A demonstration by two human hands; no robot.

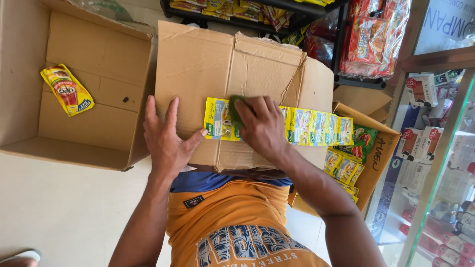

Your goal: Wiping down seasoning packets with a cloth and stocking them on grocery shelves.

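Sachet strip lies across the cardboard box, my left hand flat and open beside it, my right hand seemingly pinching it; tugging carelessly could tear the perforations.

Bright, even daylight fills the scene; shadows are soft and short. Glare washes the glass cabinet at right. Edges bend slightly; focus stays sharp.

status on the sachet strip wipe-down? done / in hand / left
Done: nothing clearly; one loose packet lies in the open carton. In hand: right hand presses a green cloth on the yellow sachet strip laid across the closed carton; left hand rests flat beside it. Left: more strips in the box to the right.
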